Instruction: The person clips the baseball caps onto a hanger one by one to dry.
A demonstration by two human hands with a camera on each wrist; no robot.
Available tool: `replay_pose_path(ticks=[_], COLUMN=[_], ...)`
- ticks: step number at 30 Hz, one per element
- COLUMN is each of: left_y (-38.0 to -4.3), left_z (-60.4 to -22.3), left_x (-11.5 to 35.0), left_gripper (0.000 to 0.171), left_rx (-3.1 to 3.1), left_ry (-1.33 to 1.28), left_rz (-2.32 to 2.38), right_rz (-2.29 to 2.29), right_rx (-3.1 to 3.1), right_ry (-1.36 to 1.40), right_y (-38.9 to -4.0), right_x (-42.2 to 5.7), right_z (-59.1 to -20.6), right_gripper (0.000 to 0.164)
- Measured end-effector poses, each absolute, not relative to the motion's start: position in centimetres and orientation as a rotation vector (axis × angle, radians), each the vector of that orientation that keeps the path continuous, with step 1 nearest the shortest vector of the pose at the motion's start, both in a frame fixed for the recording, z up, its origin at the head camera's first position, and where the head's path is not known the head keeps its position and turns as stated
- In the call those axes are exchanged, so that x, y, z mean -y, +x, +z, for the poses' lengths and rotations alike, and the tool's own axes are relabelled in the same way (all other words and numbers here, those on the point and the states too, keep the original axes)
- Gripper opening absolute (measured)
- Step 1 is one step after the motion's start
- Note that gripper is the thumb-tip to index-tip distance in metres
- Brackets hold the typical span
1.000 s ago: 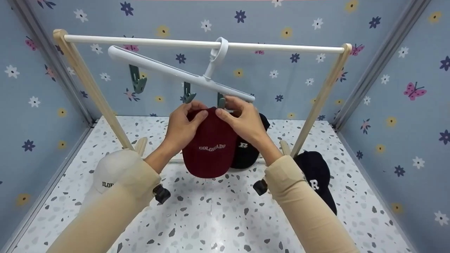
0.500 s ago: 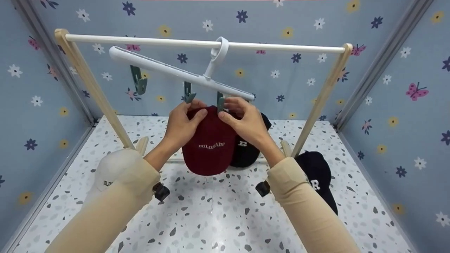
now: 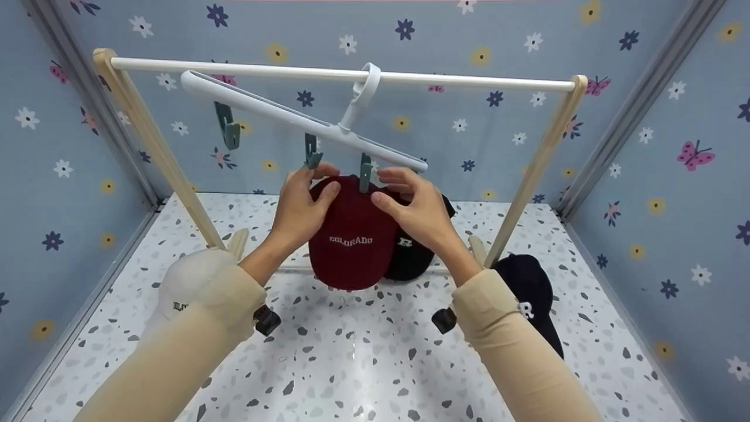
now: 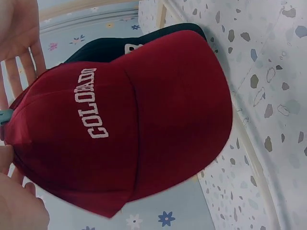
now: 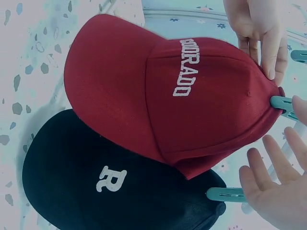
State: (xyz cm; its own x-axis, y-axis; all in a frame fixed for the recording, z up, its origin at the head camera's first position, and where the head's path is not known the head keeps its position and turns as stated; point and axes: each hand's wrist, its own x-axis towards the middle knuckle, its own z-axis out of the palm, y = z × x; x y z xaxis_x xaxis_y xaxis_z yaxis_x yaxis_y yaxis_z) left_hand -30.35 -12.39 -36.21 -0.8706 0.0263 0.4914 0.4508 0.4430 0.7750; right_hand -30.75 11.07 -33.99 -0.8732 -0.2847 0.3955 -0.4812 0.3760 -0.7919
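Red cap (image 3: 351, 261) clipped.
Right grip (image 3: 419, 211), on the green clip (image 3: 365, 176) earlier, now released (fingers spread); left grip (image 3: 297, 208) still pinches cap.

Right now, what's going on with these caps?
A person's left hand pinches a red cap, caught in a green clip under a white hanger. The right hand is beside that clip, fingers apart. A black cap hangs from a second clip. A white cap and a dark cap lie on the speckled surface.
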Motion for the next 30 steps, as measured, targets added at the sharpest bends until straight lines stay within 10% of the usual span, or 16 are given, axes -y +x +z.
replay_pose_path(ticks=[30], left_y=[-27.1], left_z=[-40.0], left_x=[20.9], left_gripper=[0.026], left_rx=[2.424], left_ry=[-0.396], left_rz=[-1.287], right_rz=[1.538], right_rx=[2.375], right_ry=[0.682], right_y=[-28.6], right_x=[-12.1], right_z=[-36.3], right_gripper=[0.034])
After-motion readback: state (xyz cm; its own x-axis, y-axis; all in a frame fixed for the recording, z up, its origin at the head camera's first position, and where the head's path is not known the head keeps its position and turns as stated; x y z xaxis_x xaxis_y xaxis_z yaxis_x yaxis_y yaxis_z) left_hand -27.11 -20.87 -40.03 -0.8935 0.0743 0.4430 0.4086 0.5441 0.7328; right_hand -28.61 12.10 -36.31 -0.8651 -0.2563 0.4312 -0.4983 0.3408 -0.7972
